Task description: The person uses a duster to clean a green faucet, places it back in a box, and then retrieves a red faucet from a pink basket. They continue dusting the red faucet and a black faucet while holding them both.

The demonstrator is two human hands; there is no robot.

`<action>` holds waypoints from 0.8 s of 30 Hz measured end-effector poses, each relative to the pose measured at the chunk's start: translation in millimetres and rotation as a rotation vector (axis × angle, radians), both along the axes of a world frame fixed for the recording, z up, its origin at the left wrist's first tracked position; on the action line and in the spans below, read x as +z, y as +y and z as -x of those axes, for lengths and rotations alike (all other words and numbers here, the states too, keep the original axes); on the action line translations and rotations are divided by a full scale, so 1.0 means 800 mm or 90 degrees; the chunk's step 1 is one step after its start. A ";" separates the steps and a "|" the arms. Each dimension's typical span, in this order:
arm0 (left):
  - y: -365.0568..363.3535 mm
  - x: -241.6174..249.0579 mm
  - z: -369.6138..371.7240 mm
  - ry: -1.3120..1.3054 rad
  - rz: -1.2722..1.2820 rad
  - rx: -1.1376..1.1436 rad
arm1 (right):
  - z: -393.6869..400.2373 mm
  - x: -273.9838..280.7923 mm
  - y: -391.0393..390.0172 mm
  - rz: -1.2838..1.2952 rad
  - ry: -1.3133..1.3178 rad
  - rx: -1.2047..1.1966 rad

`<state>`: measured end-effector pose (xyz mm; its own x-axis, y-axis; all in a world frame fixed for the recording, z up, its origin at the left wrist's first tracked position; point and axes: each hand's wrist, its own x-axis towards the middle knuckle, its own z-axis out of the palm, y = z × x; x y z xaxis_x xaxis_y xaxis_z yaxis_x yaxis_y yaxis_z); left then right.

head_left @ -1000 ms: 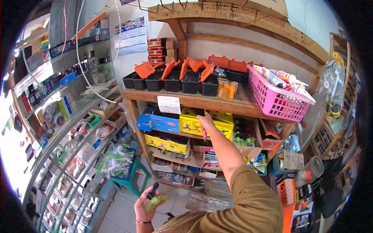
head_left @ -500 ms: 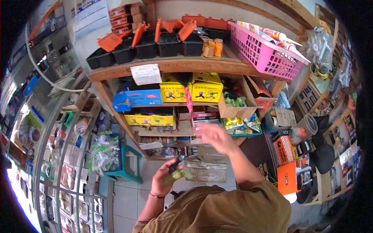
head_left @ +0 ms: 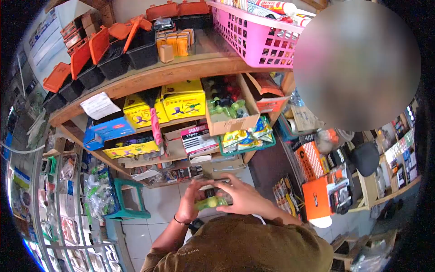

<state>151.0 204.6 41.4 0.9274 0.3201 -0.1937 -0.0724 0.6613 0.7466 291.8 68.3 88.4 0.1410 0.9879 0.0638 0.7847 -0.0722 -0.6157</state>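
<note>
A translucent yellow-green plastic fitting with a black end (head_left: 210, 202) is between my hands, low in front of my chest. My left hand (head_left: 185, 205) wraps around it from the left, a dark band at the wrist. From the right, the fingers of my right hand (head_left: 242, 196) close over its top and side. Part of the fitting hides behind the fingers. On the shelf beyond, an open cardboard box (head_left: 232, 124) holds similar green pieces alongside dark and red ones.
Yellow boxes (head_left: 183, 100) and a blue box (head_left: 110, 132) fill the shelf ahead. Black bins with orange lids (head_left: 115, 61) and a pink basket (head_left: 253, 38) stand above. A green stool (head_left: 118, 199) is at left, an orange box (head_left: 316, 199) at right. A person's blurred area covers the upper right.
My right hand has come down from in front of the shelf to the fitting, joining my left hand on it. The view has shifted to the right.
</note>
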 end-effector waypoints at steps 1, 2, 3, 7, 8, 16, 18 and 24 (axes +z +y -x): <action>-0.007 -0.003 -0.011 0.018 0.024 0.013 | -0.012 -0.001 -0.001 0.005 -0.027 -0.001; -0.011 -0.004 -0.024 0.035 0.049 0.027 | -0.025 -0.004 -0.001 0.009 -0.055 -0.002; -0.012 0.000 -0.037 0.053 0.024 0.022 | -0.036 -0.010 0.000 0.005 -0.068 -0.008; -0.011 0.000 -0.093 0.028 -0.006 0.105 | -0.096 -0.014 0.002 -0.009 -0.148 -0.015; -0.010 -0.004 -0.106 0.026 -0.003 0.111 | -0.115 -0.011 0.005 -0.060 -0.148 -0.036; 0.048 -0.023 -0.163 -0.096 -0.485 0.396 | -0.221 0.044 0.071 -0.233 -0.234 -0.064; 0.068 -0.031 -0.173 -0.133 -0.777 0.442 | -0.234 0.049 0.096 -0.217 -0.262 -0.081; 0.097 -0.065 -0.186 -0.097 -0.893 0.498 | -0.273 0.044 0.152 -0.136 -0.311 -0.066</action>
<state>299.6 282.5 -10.8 0.4421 0.5362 0.7191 -0.1733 -0.7355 0.6550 510.3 190.2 123.3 0.1412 0.9282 0.3442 0.9785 -0.0781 -0.1908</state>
